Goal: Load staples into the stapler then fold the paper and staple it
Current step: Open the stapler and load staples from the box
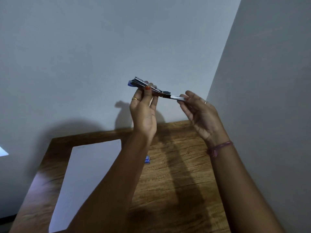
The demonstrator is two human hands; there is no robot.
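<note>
2 bare hands are raised in front of the pale wall, and between them we see the small metal stapler with a blue end [148, 88]. Our left hand [143, 111] pinches its body between thumb and fingertips, palm toward us. Our right hand [201, 113] pinches a silver strip of staples [179, 98] between thumb and fingertips; the strip's far end meets the stapler's dark rear end. The stapler's long axis slopes from upper left, where the blue end points away from the right hand, down to lower right toward the staples, and the strip continues nearly the same line.

Below the left forearm, on the brown wood-grain table [176, 174], lies 1 white sheet of paper [87, 174], flat, with its long side running away from us. Just right of that forearm sits a small blue staple box [147, 160]; its printing is too small for us to read. We find no legible writing on the stapler either.
</note>
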